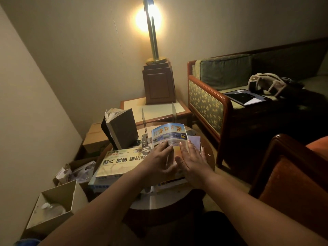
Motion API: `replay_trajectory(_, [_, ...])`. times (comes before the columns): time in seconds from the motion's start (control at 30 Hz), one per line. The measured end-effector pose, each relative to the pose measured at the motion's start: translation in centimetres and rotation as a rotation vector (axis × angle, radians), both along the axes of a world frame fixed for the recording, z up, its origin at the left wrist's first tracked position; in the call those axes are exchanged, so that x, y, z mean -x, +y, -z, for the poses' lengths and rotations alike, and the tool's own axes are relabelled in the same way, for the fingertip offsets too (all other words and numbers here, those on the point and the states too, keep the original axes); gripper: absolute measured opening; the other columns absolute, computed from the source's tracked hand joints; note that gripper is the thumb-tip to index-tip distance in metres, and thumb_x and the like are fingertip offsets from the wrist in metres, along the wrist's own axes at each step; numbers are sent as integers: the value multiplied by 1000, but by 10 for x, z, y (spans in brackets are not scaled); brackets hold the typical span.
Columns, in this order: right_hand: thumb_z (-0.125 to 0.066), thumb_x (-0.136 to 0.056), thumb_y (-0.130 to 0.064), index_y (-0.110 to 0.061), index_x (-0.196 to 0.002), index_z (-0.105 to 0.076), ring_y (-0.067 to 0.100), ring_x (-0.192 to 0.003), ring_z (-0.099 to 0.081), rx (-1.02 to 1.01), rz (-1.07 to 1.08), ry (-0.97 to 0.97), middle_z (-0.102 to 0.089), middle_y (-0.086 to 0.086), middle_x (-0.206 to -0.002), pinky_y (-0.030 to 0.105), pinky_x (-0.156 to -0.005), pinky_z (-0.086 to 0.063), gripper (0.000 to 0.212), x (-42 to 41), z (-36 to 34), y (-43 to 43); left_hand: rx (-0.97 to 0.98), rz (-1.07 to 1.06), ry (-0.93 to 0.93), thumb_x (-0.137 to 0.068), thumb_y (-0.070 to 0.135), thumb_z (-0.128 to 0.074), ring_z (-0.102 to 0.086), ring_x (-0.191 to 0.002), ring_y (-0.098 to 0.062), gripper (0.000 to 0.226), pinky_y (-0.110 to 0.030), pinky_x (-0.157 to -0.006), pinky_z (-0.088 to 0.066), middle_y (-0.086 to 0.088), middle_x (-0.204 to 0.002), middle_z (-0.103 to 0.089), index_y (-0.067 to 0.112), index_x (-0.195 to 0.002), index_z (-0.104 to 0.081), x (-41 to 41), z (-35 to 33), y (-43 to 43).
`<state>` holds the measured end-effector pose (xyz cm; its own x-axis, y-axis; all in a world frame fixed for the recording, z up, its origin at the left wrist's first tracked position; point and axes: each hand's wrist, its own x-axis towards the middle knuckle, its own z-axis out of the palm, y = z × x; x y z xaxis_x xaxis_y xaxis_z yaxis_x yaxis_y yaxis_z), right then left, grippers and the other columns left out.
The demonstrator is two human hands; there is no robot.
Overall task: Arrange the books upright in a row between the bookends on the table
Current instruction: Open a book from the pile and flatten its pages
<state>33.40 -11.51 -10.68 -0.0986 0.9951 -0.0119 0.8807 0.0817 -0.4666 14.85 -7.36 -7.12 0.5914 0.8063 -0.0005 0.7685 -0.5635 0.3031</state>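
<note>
A colourful book (168, 133) with a blue and orange cover is tilted up over the stack on the round table (170, 199). My left hand (158, 158) pinches its near part. My right hand (192, 158) lies on its right side with straight fingers. A big yellow book (119, 165) lies flat to the left, on top of other books. A dark grey book (122, 129) stands upright at the table's back left. Two clear bookends (144, 119) (174, 112) stand behind, with a gap between them. A purple book (194, 139) lies under the colourful one.
A lit brass lamp on a wooden base (158, 82) stands on a side table (159, 109) behind. A sofa (209, 102) holding a bag is at the right, and an orange armchair (294, 176) is at the near right. Open cardboard boxes (53, 208) sit on the floor at left.
</note>
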Motion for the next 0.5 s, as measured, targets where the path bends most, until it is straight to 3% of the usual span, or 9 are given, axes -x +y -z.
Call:
replay_trajectory(0.07, [-6,-101,-64,-27,-163,8,20,-155,19,-18,-13,8,14,7,-170,48,-121,20,74,1,0,-1,-89,11,80,-90,53,-67,-8,-154,-30,95,-45,-123,-17,-8,-169,-8,16,-161,-16,4,4,-1])
replay_trajectory(0.13, [-5,-101,-63,-26,-163,5,18,-156,16,-36,-26,26,10,5,-171,46,-120,20,73,1,-1,-2,-167,0,-5,-84,56,-72,-26,-149,-35,93,-46,-117,-30,-12,-163,-28,12,-156,-33,9,5,-2])
replay_trajectory(0.2, [-7,-102,-61,-24,-163,1,15,-156,12,-49,-30,78,6,2,-172,41,-119,19,72,0,-1,-2,-238,-9,-173,-79,59,-70,-51,-134,-32,83,-36,-105,-46,-13,-147,-53,8,-142,-53,16,5,-4])
replay_trajectory(0.27, [-6,-101,-65,-24,-163,-1,12,-155,8,-66,-21,175,1,0,-172,38,-118,19,74,-2,-3,-3,-277,-15,-296,-79,60,-65,-65,-115,-24,75,-24,-91,-51,-12,-130,-65,7,-131,-62,21,2,-12])
replay_trajectory(0.33, [-3,-92,-74,-27,-163,-2,13,-156,4,-74,-12,264,-2,-2,-172,37,-118,17,85,-4,-6,-4,-305,-2,-380,-84,59,-61,-69,-103,-18,65,-22,-83,-57,-9,-119,-70,8,-124,-65,25,2,-21])
replay_trajectory(0.43, [10,-65,-98,-30,-163,5,25,-156,1,-54,6,351,-9,-3,-171,39,-117,15,120,-6,-9,-6,-344,-13,-494,-95,42,-61,-72,-95,-13,40,-21,-74,-60,-5,-109,-73,11,-120,-65,30,5,-26])
replay_trajectory(0.5, [12,-56,-102,-30,-162,11,29,-156,-3,-43,13,378,-19,-2,-169,41,-118,19,128,-8,-11,-5,-329,-33,-474,-95,44,-63,-69,-98,-12,43,-20,-77,-58,-4,-112,-71,12,-124,-63,32,6,-27])
